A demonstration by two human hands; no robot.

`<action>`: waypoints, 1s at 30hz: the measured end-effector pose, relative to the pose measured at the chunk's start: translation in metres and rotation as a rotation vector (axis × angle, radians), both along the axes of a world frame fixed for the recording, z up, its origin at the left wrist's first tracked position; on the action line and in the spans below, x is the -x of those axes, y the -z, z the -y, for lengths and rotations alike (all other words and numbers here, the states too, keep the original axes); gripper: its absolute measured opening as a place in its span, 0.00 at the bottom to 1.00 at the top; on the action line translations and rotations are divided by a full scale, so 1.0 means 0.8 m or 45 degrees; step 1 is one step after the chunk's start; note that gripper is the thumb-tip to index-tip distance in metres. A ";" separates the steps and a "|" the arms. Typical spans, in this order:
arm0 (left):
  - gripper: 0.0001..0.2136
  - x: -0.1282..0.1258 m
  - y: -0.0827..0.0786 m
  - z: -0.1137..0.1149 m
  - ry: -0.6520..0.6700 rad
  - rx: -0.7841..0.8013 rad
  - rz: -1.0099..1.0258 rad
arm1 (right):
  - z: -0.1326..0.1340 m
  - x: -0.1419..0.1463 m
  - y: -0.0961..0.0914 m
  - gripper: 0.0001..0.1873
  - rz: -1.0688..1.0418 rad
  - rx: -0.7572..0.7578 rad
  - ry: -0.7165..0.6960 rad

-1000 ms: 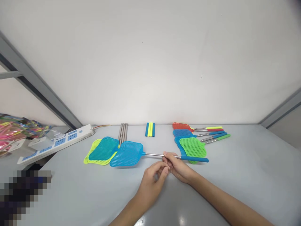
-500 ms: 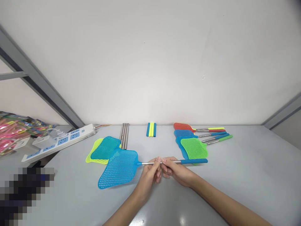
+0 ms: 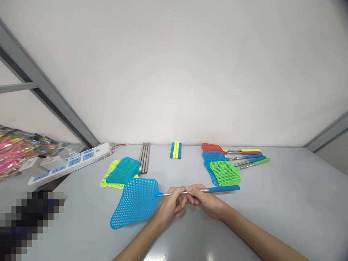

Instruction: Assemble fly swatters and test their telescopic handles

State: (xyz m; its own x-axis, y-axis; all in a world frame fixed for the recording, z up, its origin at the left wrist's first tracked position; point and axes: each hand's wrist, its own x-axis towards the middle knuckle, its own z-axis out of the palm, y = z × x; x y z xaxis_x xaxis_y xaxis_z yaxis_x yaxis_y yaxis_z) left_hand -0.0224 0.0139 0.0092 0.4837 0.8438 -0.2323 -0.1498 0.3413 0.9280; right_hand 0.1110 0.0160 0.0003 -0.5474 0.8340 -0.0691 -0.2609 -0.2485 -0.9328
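A blue fly swatter (image 3: 136,201) with a metal rod and a blue grip lies across both hands, above the table. My left hand (image 3: 174,203) is closed on the thin rod, on the side toward the mesh head. Close beside it, my right hand (image 3: 199,197) pinches the thicker metal part near the blue grip (image 3: 224,188). Both thumbs rest on top of the rod, nearly touching. Behind the held head, a teal swatter head (image 3: 123,171) overlaps a yellow one (image 3: 111,174) on the table.
Metal rods (image 3: 145,157) lie left of centre, beside several blue and yellow grips (image 3: 176,150) by the wall. Several whole swatters, a green one (image 3: 225,172) in front and a red one (image 3: 213,147) behind, are piled at right. A power strip (image 3: 73,163) stands at left near plastic-wrapped items (image 3: 19,152).
The held swatter's head has dipped lower and slightly toward me, tilting the rod a little more. Both hands have moved down slightly and keep their grip.
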 end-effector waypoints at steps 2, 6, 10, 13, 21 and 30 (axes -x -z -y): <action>0.19 0.001 -0.003 -0.001 0.035 0.036 0.002 | 0.000 0.000 0.000 0.19 0.007 0.005 0.022; 0.20 0.000 -0.004 -0.001 0.031 0.111 0.060 | 0.000 0.001 0.001 0.19 0.017 0.014 0.053; 0.20 -0.001 -0.002 0.002 -0.022 0.153 0.100 | 0.000 0.001 0.003 0.18 -0.007 0.030 0.056; 0.19 -0.001 0.000 0.002 -0.046 0.153 0.113 | -0.001 0.001 0.005 0.18 -0.031 0.044 0.046; 0.19 0.004 0.005 -0.001 0.004 0.156 0.190 | 0.000 0.001 0.007 0.18 -0.025 0.041 0.066; 0.18 0.006 0.000 -0.002 0.007 0.216 0.190 | 0.002 0.003 -0.002 0.19 -0.006 0.075 0.104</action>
State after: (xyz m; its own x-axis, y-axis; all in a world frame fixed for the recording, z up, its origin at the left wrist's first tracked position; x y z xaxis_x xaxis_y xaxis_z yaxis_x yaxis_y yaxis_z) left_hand -0.0273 0.0155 0.0095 0.5281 0.7958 -0.2964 -0.2783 0.4920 0.8249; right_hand 0.1086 0.0143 0.0017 -0.4785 0.8703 -0.1170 -0.2865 -0.2807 -0.9160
